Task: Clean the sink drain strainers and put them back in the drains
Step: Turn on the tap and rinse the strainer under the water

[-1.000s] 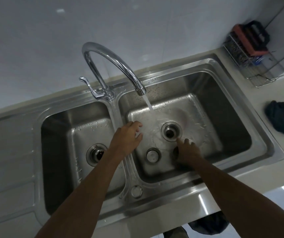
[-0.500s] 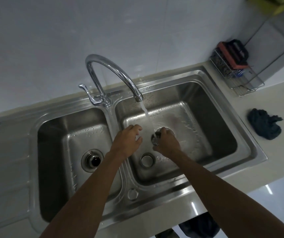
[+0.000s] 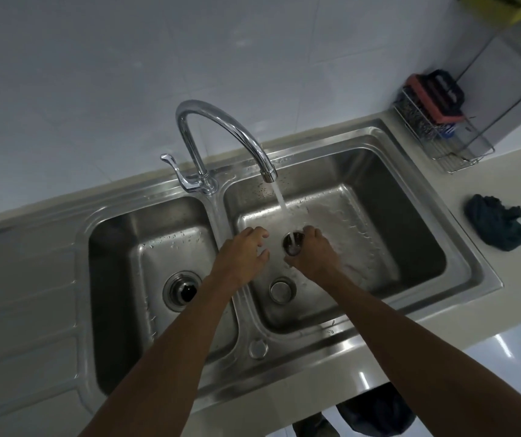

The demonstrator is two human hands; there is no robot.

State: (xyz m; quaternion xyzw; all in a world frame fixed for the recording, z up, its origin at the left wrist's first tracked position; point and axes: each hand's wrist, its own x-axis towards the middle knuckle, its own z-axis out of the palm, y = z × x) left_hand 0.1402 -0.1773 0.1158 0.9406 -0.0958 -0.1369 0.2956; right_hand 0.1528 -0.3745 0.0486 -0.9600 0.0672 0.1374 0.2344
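The right hand (image 3: 314, 258) grips one strainer (image 3: 294, 244), open end up, under the stream from the tap (image 3: 221, 127), above the right basin (image 3: 410, 222). The left hand (image 3: 243, 255) is empty, fingers loosely spread, above the divider between the basins and just beside the strainer.

Progress: rinsing appears under way on the first strainer. A second round metal part (image 3: 281, 290), probably the other strainer or a stopper, lies on the right basin floor near the front wall. The left drain (image 3: 185, 290) is open with nothing seated in it. The right drain is hidden by the right hand. Both refits remain.

Clearance: the right basin floor is otherwise bare, with free room toward the right wall. The tap spout overhangs the work point; lift paths should stay below it. A dark cloth (image 3: 499, 227) lies on the table, well apart to the right.
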